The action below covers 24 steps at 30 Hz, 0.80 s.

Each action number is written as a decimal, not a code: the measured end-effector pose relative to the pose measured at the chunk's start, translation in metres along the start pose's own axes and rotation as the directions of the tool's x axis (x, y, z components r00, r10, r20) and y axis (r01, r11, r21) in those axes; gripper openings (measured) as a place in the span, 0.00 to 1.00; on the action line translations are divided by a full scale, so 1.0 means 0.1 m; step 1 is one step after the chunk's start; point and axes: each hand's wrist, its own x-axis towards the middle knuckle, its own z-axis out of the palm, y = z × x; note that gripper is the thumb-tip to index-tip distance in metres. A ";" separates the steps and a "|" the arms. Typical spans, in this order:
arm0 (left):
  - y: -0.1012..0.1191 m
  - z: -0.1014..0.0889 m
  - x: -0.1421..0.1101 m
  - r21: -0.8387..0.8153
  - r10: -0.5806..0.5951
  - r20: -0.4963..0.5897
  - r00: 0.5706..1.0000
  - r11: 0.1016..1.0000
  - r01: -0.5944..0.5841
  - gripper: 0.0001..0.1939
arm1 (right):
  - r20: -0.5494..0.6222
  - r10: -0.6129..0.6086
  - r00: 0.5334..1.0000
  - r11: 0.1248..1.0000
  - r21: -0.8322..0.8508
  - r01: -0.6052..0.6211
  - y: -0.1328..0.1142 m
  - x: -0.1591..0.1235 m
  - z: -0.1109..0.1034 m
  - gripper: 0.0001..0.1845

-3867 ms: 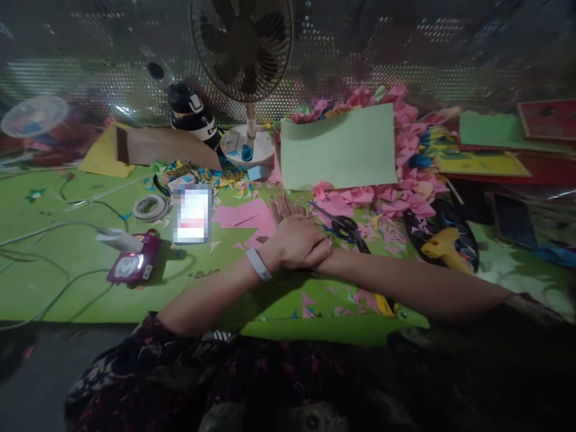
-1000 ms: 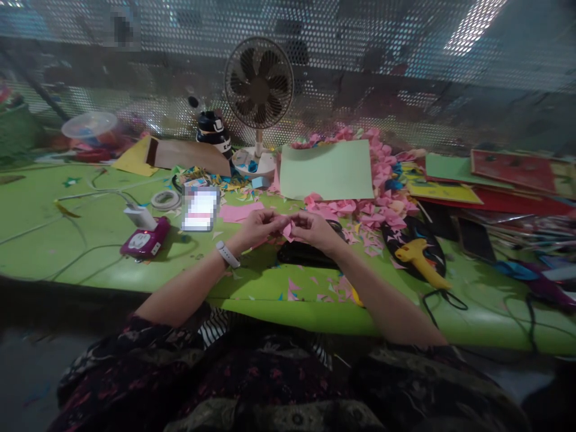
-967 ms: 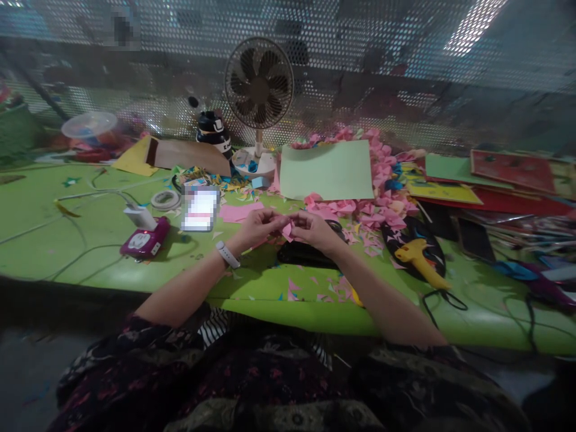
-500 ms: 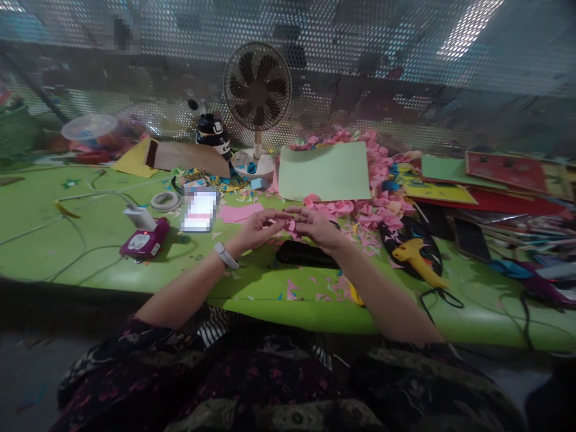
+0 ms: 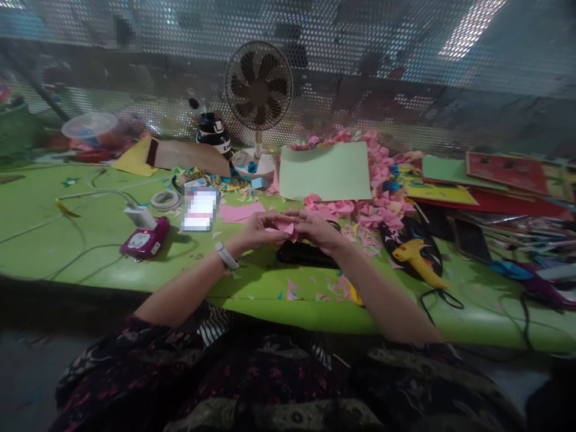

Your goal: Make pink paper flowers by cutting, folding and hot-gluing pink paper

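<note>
One partly hidden pink paper (image 5: 287, 228)

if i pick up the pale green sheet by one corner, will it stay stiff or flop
The pale green sheet would probably sag somewhat, since its top edge already curves. It looks paper-thin, so likely light. Pink pieces crowd its edges and might shift with it.

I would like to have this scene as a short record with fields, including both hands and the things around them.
Left hand: gripping a pink paper piece
Right hand: fingers on the same piece
Left wrist: white wristband
Surface: green table
To the left: lit phone, tape roll
To the right: yellow glue gun
Behind the hands: pale green sheet, pink paper pile, fan
</note>
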 end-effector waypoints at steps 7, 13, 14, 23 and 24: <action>0.00 -0.01 0.01 -0.115 -0.058 0.051 0.997 0.991 0.064 0.28 | 0.076 -0.068 0.995 0.994 -0.079 0.074 0.01 -0.01 -0.06 0.23; 0.04 -0.03 0.02 -0.154 -0.077 0.051 0.996 0.985 0.084 0.35 | 0.117 -0.130 0.984 0.968 -0.200 0.152 -0.07 -0.05 -0.07 0.18; 0.03 -0.05 0.03 -0.152 -0.079 0.048 0.996 0.985 0.085 0.35 | 0.108 -0.147 0.983 0.963 -0.211 0.167 -0.06 -0.04 -0.07 0.18; 0.02 0.00 0.03 -0.153 -0.104 -0.158 0.982 0.985 0.079 0.32 | -0.185 -0.571 0.800 0.727 -0.566 0.389 0.11 -0.03 0.10 0.24; 0.01 0.03 0.03 -0.139 -0.099 -0.169 0.981 0.987 0.076 0.31 | -0.191 -0.607 0.771 0.687 -0.614 0.389 0.13 -0.03 0.11 0.24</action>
